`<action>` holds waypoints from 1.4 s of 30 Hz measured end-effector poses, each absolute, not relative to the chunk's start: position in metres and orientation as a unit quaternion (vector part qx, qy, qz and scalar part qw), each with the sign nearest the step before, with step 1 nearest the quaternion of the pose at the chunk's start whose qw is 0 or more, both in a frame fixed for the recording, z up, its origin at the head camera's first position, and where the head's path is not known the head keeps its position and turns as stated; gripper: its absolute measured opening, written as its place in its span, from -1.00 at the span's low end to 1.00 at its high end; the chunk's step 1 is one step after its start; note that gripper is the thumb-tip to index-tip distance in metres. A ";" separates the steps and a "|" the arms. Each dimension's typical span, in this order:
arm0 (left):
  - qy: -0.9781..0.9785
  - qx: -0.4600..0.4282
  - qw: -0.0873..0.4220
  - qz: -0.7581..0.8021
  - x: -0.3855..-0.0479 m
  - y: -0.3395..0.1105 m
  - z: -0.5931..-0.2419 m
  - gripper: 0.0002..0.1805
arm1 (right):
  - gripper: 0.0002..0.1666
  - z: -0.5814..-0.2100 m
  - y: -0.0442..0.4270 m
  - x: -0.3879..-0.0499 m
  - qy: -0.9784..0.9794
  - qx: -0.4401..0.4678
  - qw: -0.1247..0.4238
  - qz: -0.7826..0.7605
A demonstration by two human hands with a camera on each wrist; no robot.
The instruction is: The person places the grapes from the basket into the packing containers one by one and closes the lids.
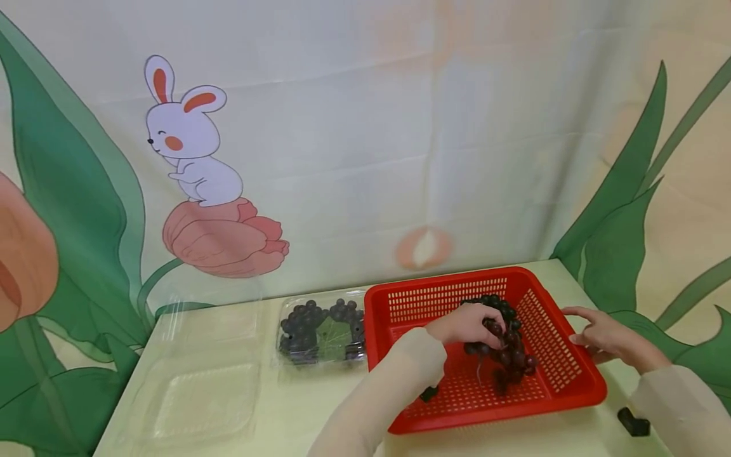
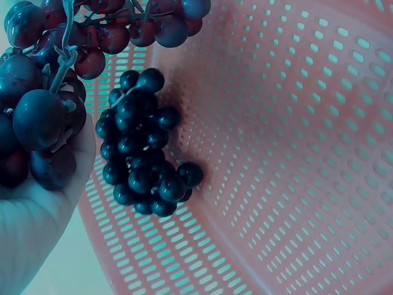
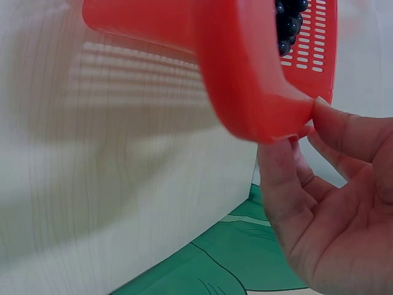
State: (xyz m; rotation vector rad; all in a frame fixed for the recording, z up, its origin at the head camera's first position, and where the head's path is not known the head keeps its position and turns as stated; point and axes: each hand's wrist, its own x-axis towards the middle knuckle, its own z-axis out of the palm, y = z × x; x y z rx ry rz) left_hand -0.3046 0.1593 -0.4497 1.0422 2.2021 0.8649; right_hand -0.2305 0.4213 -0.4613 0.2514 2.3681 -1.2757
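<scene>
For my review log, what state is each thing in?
Red plastic basket: right rim pinched by right hand
Reddish grape bunch: gripped in left hand
Black grape bunch: lying in basket
Left clear plastic clamshell: appears open
Clear container beside basket: holds grapes, lid unclear

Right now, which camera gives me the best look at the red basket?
The head view: it takes in most of the red basket, with the left arm and grapes covering part. The left wrist view shows only part of its slotted inside; the right wrist view, mainly a stretch of rim the right hand pinches.
</scene>
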 end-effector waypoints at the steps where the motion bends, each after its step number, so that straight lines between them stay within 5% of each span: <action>1: 0.820 0.387 0.271 0.324 -0.305 0.158 -0.448 -0.88 | -0.26 -0.461 0.421 -0.230 0.854 0.093 0.218 -0.462; 29: 0.822 0.359 0.176 0.406 -0.296 0.116 -0.410 -0.79 | -0.25 -0.457 0.416 -0.232 0.850 0.099 0.230 -0.463; 42: 0.800 0.322 0.176 0.474 -0.279 0.087 -0.392 -0.84 | -0.23 -0.459 0.415 -0.233 0.851 0.098 0.233 -0.461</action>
